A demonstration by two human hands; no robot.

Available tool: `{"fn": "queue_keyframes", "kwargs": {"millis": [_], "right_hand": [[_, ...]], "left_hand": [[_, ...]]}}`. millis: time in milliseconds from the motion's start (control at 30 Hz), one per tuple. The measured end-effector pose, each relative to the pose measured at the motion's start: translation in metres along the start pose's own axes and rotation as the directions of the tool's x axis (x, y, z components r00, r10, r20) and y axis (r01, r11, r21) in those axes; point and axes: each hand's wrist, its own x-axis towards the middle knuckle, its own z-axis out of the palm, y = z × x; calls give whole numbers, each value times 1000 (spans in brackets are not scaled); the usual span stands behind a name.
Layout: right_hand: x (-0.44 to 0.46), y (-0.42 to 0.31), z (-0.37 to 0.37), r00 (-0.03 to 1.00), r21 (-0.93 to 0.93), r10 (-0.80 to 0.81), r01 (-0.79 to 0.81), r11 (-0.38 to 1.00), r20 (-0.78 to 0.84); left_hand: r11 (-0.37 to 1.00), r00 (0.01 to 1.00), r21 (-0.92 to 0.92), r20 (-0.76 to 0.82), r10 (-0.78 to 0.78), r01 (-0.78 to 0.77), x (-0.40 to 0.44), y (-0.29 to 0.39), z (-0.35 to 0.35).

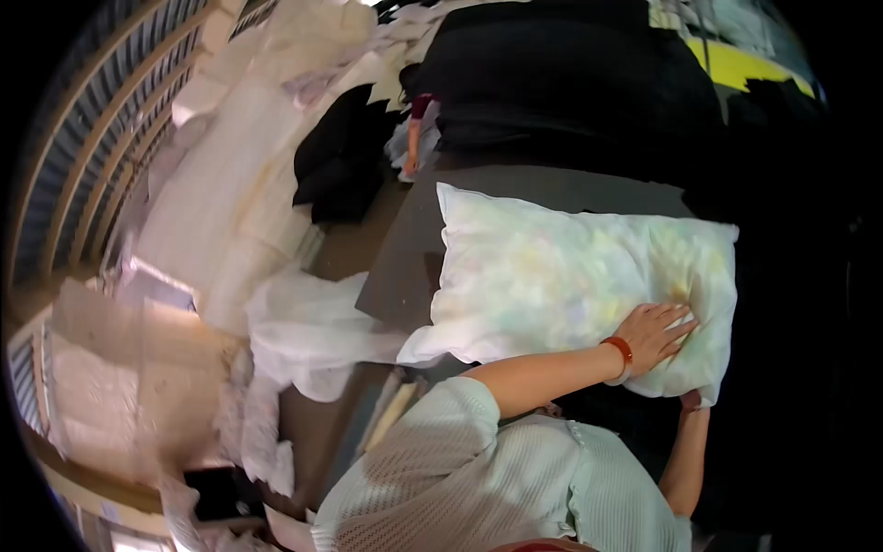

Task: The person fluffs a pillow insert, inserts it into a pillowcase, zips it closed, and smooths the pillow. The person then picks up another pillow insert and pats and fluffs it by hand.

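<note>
A plump white pillow (533,276) with faint coloured patches inside lies across a dark grey table. My left hand (655,339) rests flat on its right part, fingers stretched out and pressing a dent into the fabric. A reddish band circles that wrist. At the pillow's near right corner is my right hand (693,399), touching the edge from below. The pillow covers most of that hand, so its fingers are hidden.
The dark grey table (405,248) has its left edge beside the pillow. Behind it rises a large black stack (570,74). Another person's arm (413,143) shows at the far side. White fabric (308,322) and plastic-wrapped bundles (138,377) lie to the left.
</note>
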Motion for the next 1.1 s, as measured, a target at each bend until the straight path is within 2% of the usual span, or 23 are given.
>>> {"fn": "queue_keyframes", "kwargs": {"millis": [33, 67, 133, 167, 233, 267, 333, 367, 400, 433, 500, 533, 633, 667, 733, 767, 800, 833, 867, 933, 967, 1033, 1100], "right_hand": [[2, -8, 12, 995, 67, 55, -49, 997, -83], [12, -11, 50, 956, 101, 91, -65, 993, -280], [20, 2, 50, 995, -278, -48, 24, 960, -83], [20, 7, 33, 949, -252, 39, -122, 960, -314], [19, 12, 41, 939, -141, 99, -153, 978, -330], [17, 14, 46, 942, -210, 80, -154, 965, -325], [8, 27, 24, 967, -360, 23, -116, 926, -254], [1, 31, 22, 966, -342, 33, -123, 932, -256], [-6, 32, 19, 965, -316, 50, -133, 939, -257], [-15, 35, 18, 964, -294, 60, -137, 946, -258], [-22, 37, 21, 965, -260, 74, -142, 955, -253], [-21, 39, 24, 965, -252, 79, -144, 957, -250], [-12, 33, 29, 974, -256, 62, -119, 959, -219], [-12, 25, 31, 977, -258, 59, -112, 960, -206], [-12, 1, 39, 986, -273, 49, -92, 958, -160], [-16, -10, 47, 993, -240, 74, -93, 966, -88], [-20, -16, 59, 992, -154, 124, -118, 981, 29], [-23, -19, 80, 947, 84, 196, -223, 971, 253], [-23, -15, 83, 939, 75, 221, -248, 966, 263], [-37, -8, 77, 980, 127, 126, -146, 981, 156], [-39, -3, 55, 978, 118, 141, -159, 980, 152], [-39, 7, 42, 989, 24, 148, -149, 989, 24], [-40, 19, 38, 984, -37, 160, -163, 986, -79]], "left_hand": [[999, 998, 41, 46, -31, 29, -2, 2, -4], [999, 999, 26, 24, -40, 39, 1, 2, -2], [970, 998, 241, 52, -45, 31, 0, -1, 0], [969, 998, 243, 41, -51, 39, -5, 2, 2], [968, 996, 245, 53, -65, 50, -4, 3, -5], [987, 994, 155, 96, -47, 31, -5, 1, -12], [994, 998, 108, 58, -6, 0, -10, -10, -24], [998, 999, 58, 31, 31, -33, -15, -19, -30], [983, 1000, -186, -11, -7, 5, -18, -38, -38], [955, 978, -241, -155, 140, -175, -24, -70, -35], [940, 982, -301, -148, 120, -161, -38, -101, -58], [961, 988, -247, -116, 102, -128, -45, -107, -66], [969, 998, -246, -56, -11, -4, -43, -105, -49], [969, 998, -247, -57, -10, -4, -38, -104, -38], [994, 989, 26, -103, 104, -102, -18, -99, -12], [975, 980, 172, -118, 162, -140, -12, -99, -3], [993, 995, 81, -41, 90, -86, -11, -90, 0], [988, 994, 118, -41, 101, -95, -13, -79, 3], [986, 989, 110, -58, 133, -126, -15, -64, 6], [985, 985, 94, -82, 149, -141, -25, -47, 20], [976, 971, 105, -128, 203, -191, -28, -40, 28], [962, 948, 114, -175, 266, -249, -29, -37, 34], [932, 970, 293, -53, 239, -214, -33, -40, 35]]}}
